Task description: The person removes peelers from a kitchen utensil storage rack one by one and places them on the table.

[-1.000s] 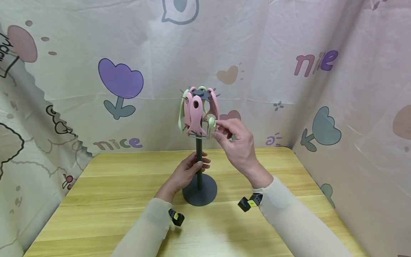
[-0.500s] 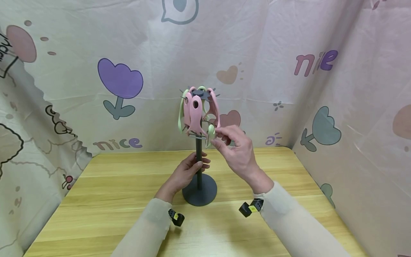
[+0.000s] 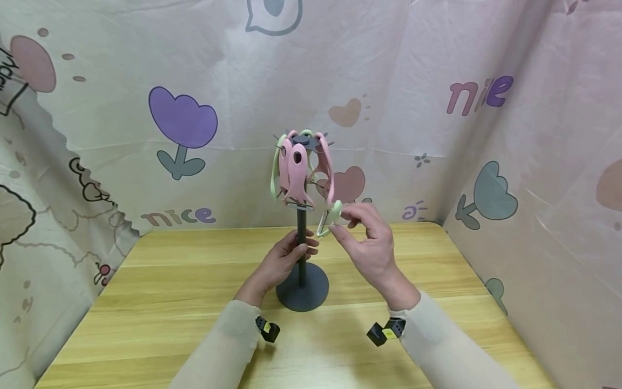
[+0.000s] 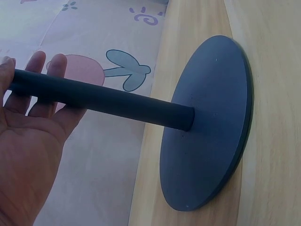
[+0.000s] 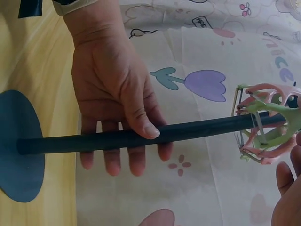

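Note:
In the head view a dark display stand (image 3: pixel 302 221) rises from a round base (image 3: pixel 302 300) on the table. Around its top hang several pink peelers (image 3: pixel 295 175) and green peelers (image 3: pixel 275 173). My left hand (image 3: pixel 282 259) holds the pole, thumb on the near side and fingers behind, as the right wrist view also shows. With thumb and fingers my right hand (image 3: pixel 369 240) pinches a green Y-shaped peeler (image 3: pixel 336 212), its metal blade toward the pole, just right of and below the hanging ones. The left wrist view shows the left palm (image 4: pixel 33 146) beside the pole.
Beneath the stand lies a wood-grain table (image 3: pixel 160 302). A pale printed cloth (image 3: pixel 252 81) hangs behind it and along both sides. Short prongs stick out around the stand's top plate (image 3: pixel 303 141).
My right hand has drawn the green peeler off the stand's cluster, down and to the right. The pink peelers at the right side show fully now. My left hand has stayed on the pole.

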The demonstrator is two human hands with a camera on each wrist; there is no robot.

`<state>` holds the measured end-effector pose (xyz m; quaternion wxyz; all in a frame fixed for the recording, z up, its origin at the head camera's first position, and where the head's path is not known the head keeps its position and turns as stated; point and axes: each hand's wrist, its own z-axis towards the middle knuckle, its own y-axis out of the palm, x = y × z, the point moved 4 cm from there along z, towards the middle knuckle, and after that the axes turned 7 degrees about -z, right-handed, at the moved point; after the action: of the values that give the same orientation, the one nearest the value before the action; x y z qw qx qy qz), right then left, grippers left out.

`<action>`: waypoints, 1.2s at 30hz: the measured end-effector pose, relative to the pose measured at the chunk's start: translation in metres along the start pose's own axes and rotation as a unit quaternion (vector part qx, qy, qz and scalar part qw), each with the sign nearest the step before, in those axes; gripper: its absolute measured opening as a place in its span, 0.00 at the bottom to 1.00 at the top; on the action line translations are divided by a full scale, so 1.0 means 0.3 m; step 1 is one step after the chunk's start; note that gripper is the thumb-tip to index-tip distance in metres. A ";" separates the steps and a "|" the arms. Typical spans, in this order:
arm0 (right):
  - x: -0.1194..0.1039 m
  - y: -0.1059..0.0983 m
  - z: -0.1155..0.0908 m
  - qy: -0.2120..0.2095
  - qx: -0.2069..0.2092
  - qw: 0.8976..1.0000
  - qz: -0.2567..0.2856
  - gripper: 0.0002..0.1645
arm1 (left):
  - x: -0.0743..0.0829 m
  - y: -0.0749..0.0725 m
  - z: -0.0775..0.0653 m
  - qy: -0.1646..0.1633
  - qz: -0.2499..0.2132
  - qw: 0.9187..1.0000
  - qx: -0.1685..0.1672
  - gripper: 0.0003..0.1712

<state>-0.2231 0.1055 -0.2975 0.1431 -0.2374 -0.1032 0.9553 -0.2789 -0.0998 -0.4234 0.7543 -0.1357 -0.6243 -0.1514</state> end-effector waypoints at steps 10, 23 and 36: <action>0.049 -0.034 -0.070 0.055 0.049 0.997 -0.001 0.20 | -0.003 0.004 0.005 -0.007 0.010 1.000 0.007 0.20; 0.215 -0.043 -0.154 0.240 0.069 0.966 -0.070 0.13 | -0.007 0.000 0.010 -0.011 0.016 1.000 0.012 0.20; 0.343 -0.001 -0.239 0.331 0.021 0.928 -0.168 0.16 | -0.004 0.000 0.006 -0.013 0.014 1.000 0.014 0.19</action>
<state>-0.2754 0.1481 -0.4032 0.3321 -0.5160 -0.0680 0.7867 -0.2806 -0.0991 -0.4243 0.7501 -0.1359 -0.6339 -0.1307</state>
